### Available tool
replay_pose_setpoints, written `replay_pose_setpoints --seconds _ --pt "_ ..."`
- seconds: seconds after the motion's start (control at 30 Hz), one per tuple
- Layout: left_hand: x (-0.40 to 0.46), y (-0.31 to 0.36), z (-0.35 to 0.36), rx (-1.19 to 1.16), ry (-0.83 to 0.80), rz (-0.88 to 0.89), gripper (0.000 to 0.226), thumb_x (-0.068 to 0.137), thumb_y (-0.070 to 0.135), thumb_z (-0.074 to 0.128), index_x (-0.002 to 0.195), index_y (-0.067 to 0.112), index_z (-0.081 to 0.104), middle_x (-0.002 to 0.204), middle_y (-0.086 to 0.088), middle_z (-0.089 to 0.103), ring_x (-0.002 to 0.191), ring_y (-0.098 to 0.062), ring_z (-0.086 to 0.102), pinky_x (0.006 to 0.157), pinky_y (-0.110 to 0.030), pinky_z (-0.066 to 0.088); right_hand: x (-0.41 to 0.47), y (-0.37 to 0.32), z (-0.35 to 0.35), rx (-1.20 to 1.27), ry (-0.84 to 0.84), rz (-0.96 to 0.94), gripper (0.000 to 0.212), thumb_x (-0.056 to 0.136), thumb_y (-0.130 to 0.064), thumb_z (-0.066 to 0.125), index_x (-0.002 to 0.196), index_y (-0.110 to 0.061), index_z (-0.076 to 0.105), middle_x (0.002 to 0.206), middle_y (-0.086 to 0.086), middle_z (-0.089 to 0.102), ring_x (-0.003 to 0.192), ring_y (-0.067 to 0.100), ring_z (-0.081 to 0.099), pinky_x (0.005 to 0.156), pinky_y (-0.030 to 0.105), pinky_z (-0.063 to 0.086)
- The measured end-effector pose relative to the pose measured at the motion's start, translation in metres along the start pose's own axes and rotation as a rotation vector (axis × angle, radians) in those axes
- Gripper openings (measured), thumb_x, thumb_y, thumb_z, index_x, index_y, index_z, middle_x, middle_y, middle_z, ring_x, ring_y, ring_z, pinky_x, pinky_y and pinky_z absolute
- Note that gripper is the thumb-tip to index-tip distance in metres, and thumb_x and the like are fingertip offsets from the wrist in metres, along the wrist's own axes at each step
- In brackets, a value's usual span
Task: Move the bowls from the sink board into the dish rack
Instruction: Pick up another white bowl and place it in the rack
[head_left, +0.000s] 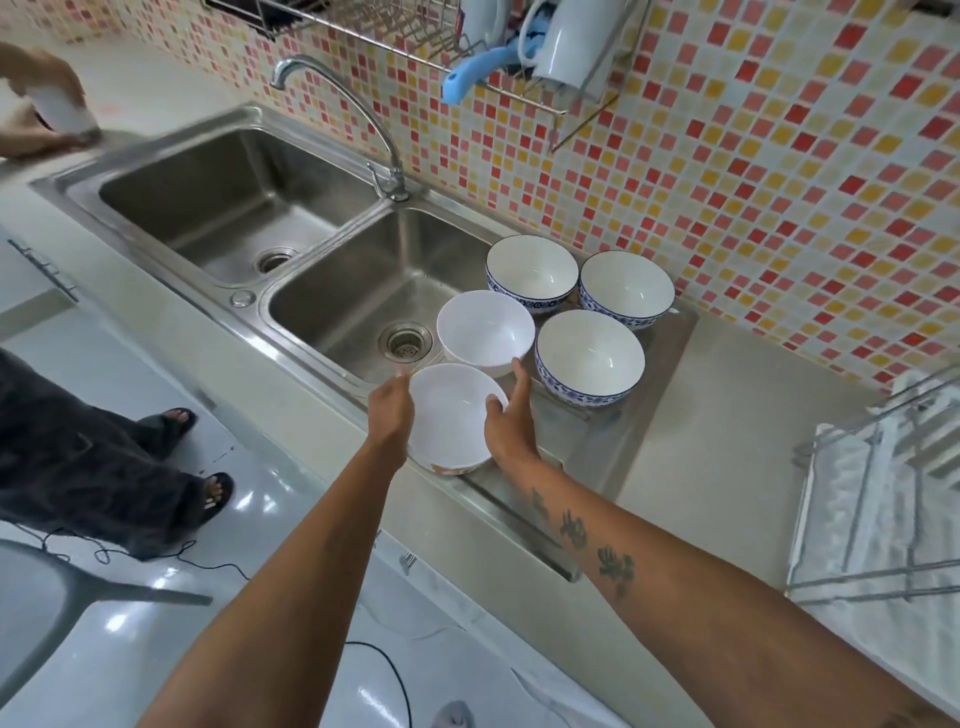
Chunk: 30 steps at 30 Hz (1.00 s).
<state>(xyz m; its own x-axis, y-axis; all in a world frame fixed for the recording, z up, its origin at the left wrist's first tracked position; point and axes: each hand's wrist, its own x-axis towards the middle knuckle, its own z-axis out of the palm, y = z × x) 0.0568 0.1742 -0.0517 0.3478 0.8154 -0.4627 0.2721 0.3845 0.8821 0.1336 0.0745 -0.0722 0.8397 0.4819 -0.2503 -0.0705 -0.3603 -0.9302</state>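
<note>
Steel sink board beside the basin carries five bowls. Both arms are stretched forward; the nearest white bowl is gripped at its rim by the left hand and right hand. Three blue-patterned bowls stand behind it, upright and empty.
</note>
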Motion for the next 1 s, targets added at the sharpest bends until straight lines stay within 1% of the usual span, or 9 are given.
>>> replay_pose_setpoints --seconds 0.1,0.2,0.4,0.47,0.57,0.63,0.73,0.83,1.0 --pt "-0.01 0.001 0.004 -0.04 0.002 -0.034 0.028 0.104 0.029 0.037 0.101 0.01 0.058 0.103 -0.012 0.056 0.088 -0.025 0.052 0.078 -0.031 0.04 -0.005 -0.003 -0.008 0.035 0.03 -0.024 0.06 0.096 -0.006 0.038 0.15 -0.025 0.022 0.156 -0.002 0.032 0.138 0.022 0.038 0.101 0.026 0.034" --pt "-0.026 0.012 0.01 -0.093 -0.037 -0.077 0.027 0.103 0.031 0.04 0.107 0.012 0.059 0.106 -0.013 0.06 0.075 -0.019 0.054 0.069 -0.026 0.044 -0.01 -0.013 -0.022 0.058 0.053 -0.041 0.053 0.096 -0.01 0.039 0.147 -0.022 0.032 0.151 -0.001 0.04 0.136 0.021 0.042 0.107 0.035 0.038" --pt "-0.083 0.07 0.023 -0.246 -0.197 -0.106 0.045 0.1 0.042 0.045 0.136 0.015 0.051 0.118 -0.01 0.058 0.104 -0.031 0.057 0.086 -0.039 0.048 -0.035 -0.068 -0.074 0.115 0.208 -0.308 0.035 0.099 -0.012 0.042 0.13 -0.012 0.056 0.133 0.001 0.059 0.115 0.006 0.05 0.102 0.022 0.039" --pt "-0.109 0.095 0.03 -0.247 -0.366 -0.05 0.04 0.1 0.036 0.044 0.131 0.015 0.058 0.122 -0.014 0.065 0.093 -0.029 0.062 0.07 -0.036 0.054 -0.048 -0.092 -0.101 0.115 0.282 -0.424 0.032 0.099 -0.015 0.043 0.126 -0.011 0.061 0.127 0.0 0.064 0.113 0.006 0.053 0.1 0.022 0.04" --pt "-0.159 0.135 0.042 -0.247 -0.646 0.08 0.027 0.099 0.028 0.044 0.102 0.018 0.069 0.085 -0.004 0.077 0.072 -0.023 0.07 0.049 -0.029 0.056 -0.081 -0.133 -0.154 0.098 0.415 -0.65 0.031 0.099 -0.017 0.045 0.121 -0.009 0.065 0.116 -0.006 0.064 0.112 0.006 0.056 0.1 0.021 0.043" --pt "-0.199 0.162 0.052 -0.255 -0.807 0.158 0.028 0.099 0.026 0.044 0.094 0.021 0.071 0.076 0.0 0.077 0.066 -0.02 0.073 0.052 -0.03 0.058 -0.112 -0.158 -0.195 0.072 0.51 -0.82 0.03 0.098 -0.015 0.047 0.119 -0.008 0.066 0.115 -0.005 0.064 0.111 0.006 0.058 0.098 0.016 0.043" --pt "-0.259 0.193 0.071 -0.247 -1.069 0.207 0.029 0.097 0.032 0.046 0.103 0.023 0.072 0.097 -0.003 0.076 0.082 -0.026 0.073 0.067 -0.042 0.061 -0.165 -0.192 -0.257 0.023 0.647 -1.039 0.027 0.098 -0.009 0.048 0.116 -0.007 0.066 0.112 -0.003 0.065 0.109 0.004 0.059 0.096 0.014 0.042" --pt "-0.315 0.215 0.098 -0.195 -1.316 0.251 0.034 0.091 0.038 0.048 0.113 0.025 0.07 0.116 -0.004 0.07 0.102 -0.03 0.068 0.091 -0.054 0.052 -0.217 -0.214 -0.318 -0.045 0.762 -1.207 0.025 0.097 -0.003 0.048 0.114 -0.006 0.067 0.11 -0.003 0.066 0.108 0.004 0.06 0.096 0.018 0.043" --pt "-0.412 0.233 0.152 -0.026 -1.549 0.279 0.044 0.084 0.058 0.049 0.106 0.028 0.072 0.111 -0.008 0.073 0.096 -0.035 0.07 0.085 -0.053 0.054 -0.287 -0.228 -0.412 -0.245 0.993 -1.409 0.025 0.095 0.004 0.047 0.111 -0.001 0.066 0.112 -0.002 0.064 0.109 0.007 0.06 0.097 0.023 0.044"
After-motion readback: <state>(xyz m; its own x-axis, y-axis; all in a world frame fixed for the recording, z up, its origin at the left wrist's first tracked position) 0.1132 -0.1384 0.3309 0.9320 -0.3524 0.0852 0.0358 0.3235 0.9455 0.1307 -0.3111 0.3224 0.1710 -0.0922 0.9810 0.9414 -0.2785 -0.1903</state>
